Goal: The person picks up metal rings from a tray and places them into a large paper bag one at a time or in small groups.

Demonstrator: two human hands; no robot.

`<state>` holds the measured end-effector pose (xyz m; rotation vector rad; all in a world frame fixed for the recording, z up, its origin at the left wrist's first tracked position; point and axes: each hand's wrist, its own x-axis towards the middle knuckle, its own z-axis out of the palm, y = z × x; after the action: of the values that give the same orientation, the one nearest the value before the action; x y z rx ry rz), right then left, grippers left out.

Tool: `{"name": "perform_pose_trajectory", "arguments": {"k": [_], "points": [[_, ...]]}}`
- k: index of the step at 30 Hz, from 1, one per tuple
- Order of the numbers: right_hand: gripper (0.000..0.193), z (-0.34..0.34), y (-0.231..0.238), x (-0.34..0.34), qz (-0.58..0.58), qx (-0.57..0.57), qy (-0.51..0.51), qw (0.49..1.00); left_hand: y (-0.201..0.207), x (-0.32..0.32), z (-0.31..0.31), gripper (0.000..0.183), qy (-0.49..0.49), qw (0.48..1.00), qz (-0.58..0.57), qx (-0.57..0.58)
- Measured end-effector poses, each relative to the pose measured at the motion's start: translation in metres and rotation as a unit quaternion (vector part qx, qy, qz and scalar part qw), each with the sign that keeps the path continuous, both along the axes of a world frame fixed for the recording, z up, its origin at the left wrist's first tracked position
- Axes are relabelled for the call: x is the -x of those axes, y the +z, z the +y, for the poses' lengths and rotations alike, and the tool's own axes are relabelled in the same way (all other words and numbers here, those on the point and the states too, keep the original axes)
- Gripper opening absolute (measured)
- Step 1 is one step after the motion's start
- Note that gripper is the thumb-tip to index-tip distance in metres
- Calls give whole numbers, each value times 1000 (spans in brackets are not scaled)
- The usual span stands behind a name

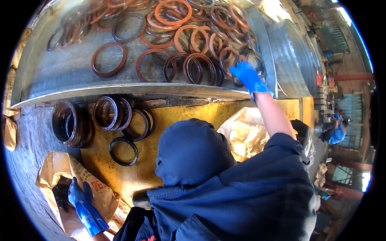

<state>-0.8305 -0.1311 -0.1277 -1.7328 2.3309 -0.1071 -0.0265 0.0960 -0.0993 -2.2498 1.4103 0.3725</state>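
Observation:
My right hand point(248, 76), in a blue glove, reaches to the right part of a metal tray point(132, 89). Its fingers close round a brown ring point(239, 80), partly hidden by the glove; the ring looks like a rubber seal. Many similar brown and black rings point(108, 60) lie loose or overlapping in the tray. At lower left, my gloved left hand point(82, 201) grips the rim of an open brown paper bag point(102, 197). Dark things point(61, 193) show in its opening, too shaded to name. Just outside the tray stands a stack of dark rings point(64, 124).
Several more rings point(106, 114) and one single black ring point(123, 152) rest on a yellow surface point(173, 114). Crumpled paper point(245, 138) lies below my right forearm. A curved metal sheet point(291, 56) adjoins the tray. Another person point(337, 132) in blue is far off at right.

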Motion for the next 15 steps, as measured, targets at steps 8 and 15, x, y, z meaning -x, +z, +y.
{"name": "perform_pose_trajectory", "arguments": {"k": [8,15], "points": [[65,-40,-28,-24,16,-50,8,999,0,2,6,66,-17,999,8,42],[43,-43,-13,-20,-113,31,-119,986,-2,1,13,62,-15,998,5,53]]}}
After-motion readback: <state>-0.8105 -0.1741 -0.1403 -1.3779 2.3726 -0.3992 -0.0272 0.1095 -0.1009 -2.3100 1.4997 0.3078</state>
